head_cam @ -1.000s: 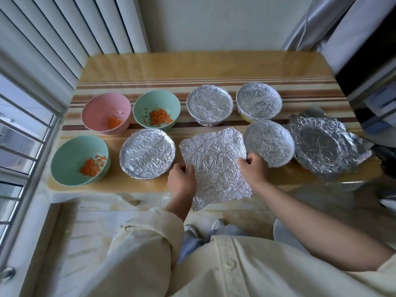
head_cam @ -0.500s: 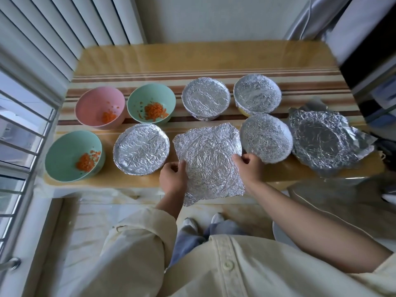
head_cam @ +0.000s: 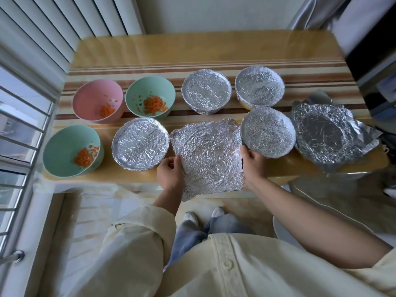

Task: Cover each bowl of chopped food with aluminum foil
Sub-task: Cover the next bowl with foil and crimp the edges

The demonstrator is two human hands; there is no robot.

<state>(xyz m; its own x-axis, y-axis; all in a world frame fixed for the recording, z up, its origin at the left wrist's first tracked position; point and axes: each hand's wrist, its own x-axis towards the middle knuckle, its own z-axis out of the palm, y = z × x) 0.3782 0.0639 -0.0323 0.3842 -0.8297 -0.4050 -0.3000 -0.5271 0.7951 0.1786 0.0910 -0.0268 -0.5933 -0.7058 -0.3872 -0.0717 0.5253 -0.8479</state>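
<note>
Three uncovered bowls of chopped carrot wait left of the foil sheet; four wrapped bowls sit beside and behind it. My left hand and right hand each pinch a side edge, holding the sheet spread flat over the counter edge to drape evenly; what lies beneath is hidden.

We find both hands at the crumpled foil sheet. The left hand pinches the sheet's left edge with curled fingers; the right hand grips its right edge likewise. We note both forearms extending from below the sheet, the left emerging from a cream sleeve, the right bare.
</note>
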